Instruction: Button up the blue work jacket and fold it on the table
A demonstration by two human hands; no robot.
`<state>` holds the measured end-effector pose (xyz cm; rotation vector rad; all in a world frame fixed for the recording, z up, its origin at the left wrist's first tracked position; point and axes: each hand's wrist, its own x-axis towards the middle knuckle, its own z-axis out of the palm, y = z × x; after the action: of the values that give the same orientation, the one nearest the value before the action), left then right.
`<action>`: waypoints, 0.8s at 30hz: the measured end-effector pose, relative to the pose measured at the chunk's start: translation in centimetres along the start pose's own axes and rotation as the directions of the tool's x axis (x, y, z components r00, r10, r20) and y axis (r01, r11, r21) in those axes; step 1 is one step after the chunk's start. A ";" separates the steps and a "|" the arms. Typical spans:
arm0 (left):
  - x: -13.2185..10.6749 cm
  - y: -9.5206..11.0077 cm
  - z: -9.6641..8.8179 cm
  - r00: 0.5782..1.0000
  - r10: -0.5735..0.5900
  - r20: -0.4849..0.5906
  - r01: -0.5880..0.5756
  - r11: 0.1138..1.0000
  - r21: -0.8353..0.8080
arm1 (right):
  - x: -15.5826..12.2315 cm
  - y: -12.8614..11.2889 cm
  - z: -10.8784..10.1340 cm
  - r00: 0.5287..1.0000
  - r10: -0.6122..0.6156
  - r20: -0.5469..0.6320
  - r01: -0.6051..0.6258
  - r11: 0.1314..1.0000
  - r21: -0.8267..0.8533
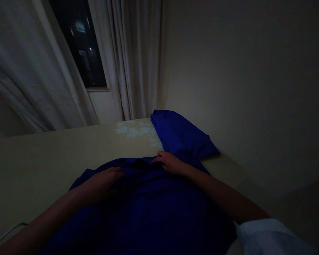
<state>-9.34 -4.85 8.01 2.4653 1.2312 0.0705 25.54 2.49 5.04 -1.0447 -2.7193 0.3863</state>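
A large dark blue cloth (154,212), gathered in folds, spreads across the front of a bed and over the area close to my body. My left hand (108,179) is closed at the upper left part of this cloth, its fingers curled down into the folds and partly lost in shadow. Further right, my right hand (170,163) pinches the cloth's far edge with bent fingers. Just beyond it lies a blue pillow-shaped bundle (183,134), apparently touching the cloth. What is under the cloth is hidden.
The pale mattress (42,156) with a light leaf pattern reaches back to curtains (138,63) and a dark window (82,46). A plain wall (241,81) stands along the right. At the lower left, a white cable (9,230) runs beside my forearm. The room is dim.
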 end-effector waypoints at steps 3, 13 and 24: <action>-0.6 1.0 0.1 0.999 -0.022 0.032 0.023 0.999 -0.037 | -0.5 0.3 0.4 0.997 0.046 -0.055 -0.044 0.998 0.033; 3.1 -0.9 1.2 0.978 -0.204 -0.040 0.189 0.953 -0.236 | 1.3 1.0 0.0 0.965 0.162 -0.207 -0.127 0.976 0.175; 4.2 0.3 1.7 0.977 -0.158 -0.143 0.138 0.980 -0.140 | 0.5 1.6 -0.2 0.960 0.151 -0.234 -0.094 0.967 0.238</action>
<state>-6.21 -2.27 6.00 2.2846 1.4247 0.2958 26.27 4.00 4.76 -1.1185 -2.3331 0.5304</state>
